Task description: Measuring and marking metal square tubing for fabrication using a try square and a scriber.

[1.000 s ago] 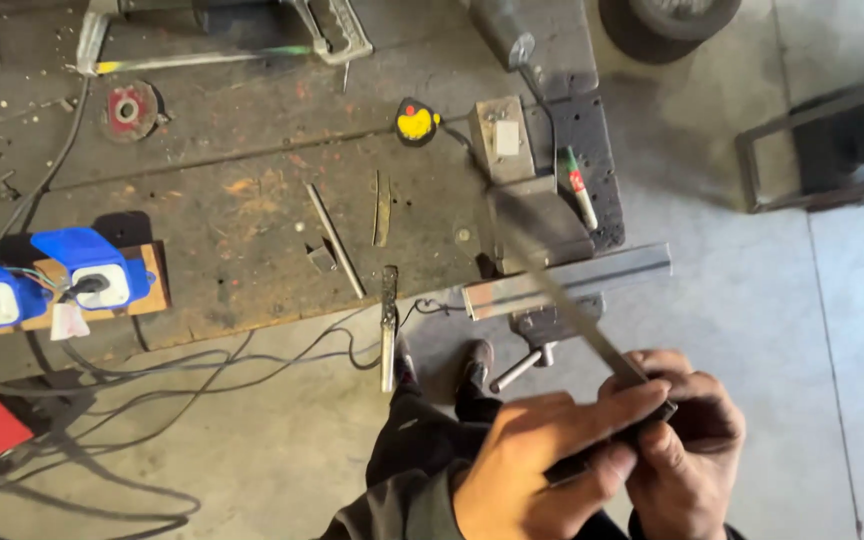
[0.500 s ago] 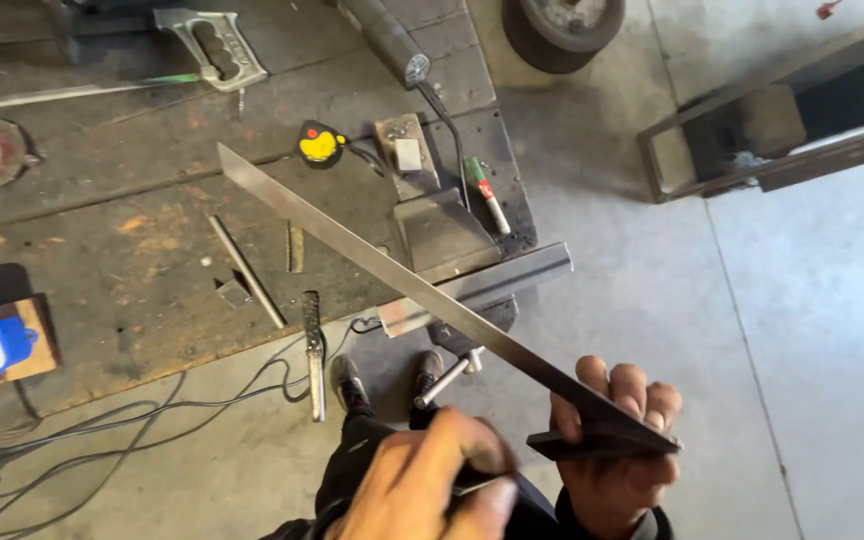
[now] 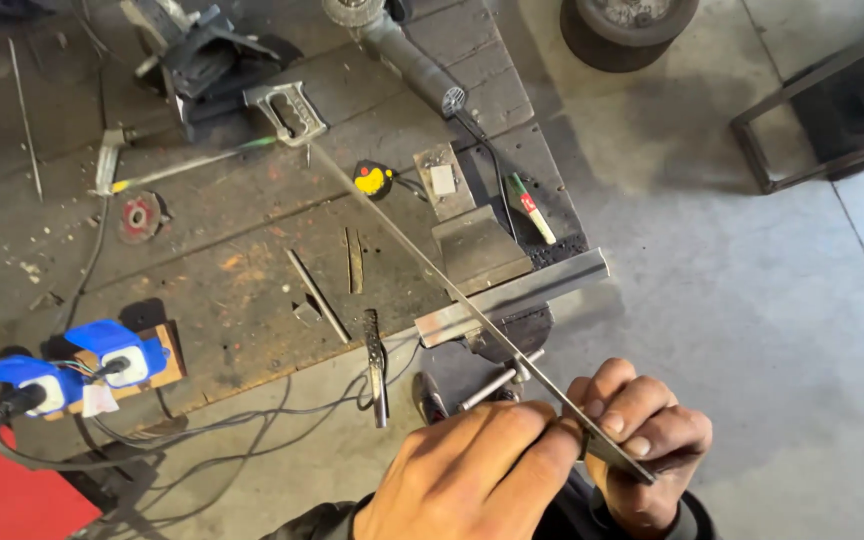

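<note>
Both hands, left (image 3: 472, 475) and right (image 3: 642, 450), grip the near end of a long metal strip (image 3: 432, 265) slanting over the surface (image 3: 242, 270), above a vise (image 3: 512, 330), tape measure (image 3: 374, 179) and marker (image 3: 530, 208).

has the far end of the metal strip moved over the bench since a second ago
Yes. The metal strip has swung left: its far tip now lies past the yellow tape measure, well away from the angle bar.

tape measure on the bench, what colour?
The tape measure is yellow with a black edge; the head view shows it, beyond the metal strip.
</note>
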